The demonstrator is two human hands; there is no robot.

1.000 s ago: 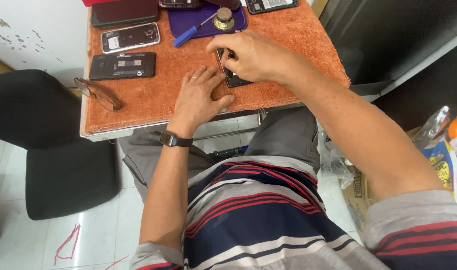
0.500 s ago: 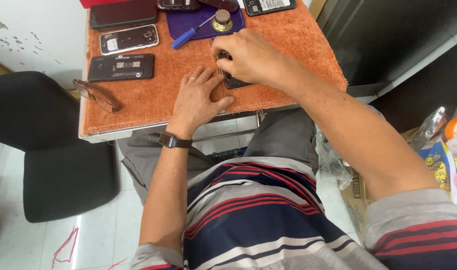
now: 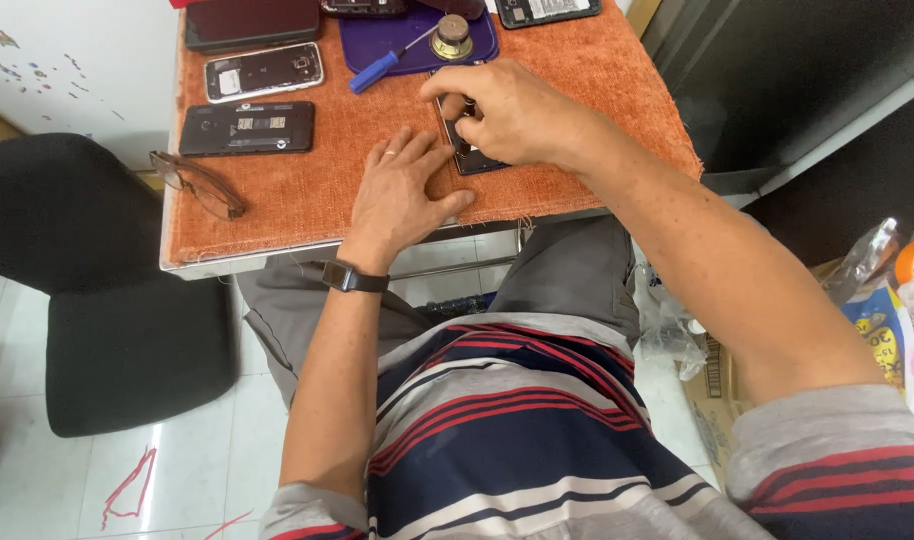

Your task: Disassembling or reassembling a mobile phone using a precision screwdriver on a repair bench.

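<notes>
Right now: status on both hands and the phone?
Left hand flat on orange cloth, fingers against dark phone. Right hand over phone, fingertips pinched on it. Blue screwdriver lies behind, clear.

bare cloth (image 3: 307, 205) left, phones (image 3: 247, 128) behind

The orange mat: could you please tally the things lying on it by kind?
Phones and phone parts: 6, including the dark phone under the right hand and beside the left hand
Screwdriver: 1
Eyeglasses: 1
Purple pad: 1
Round brass piece: 1
Total: 10
</notes>
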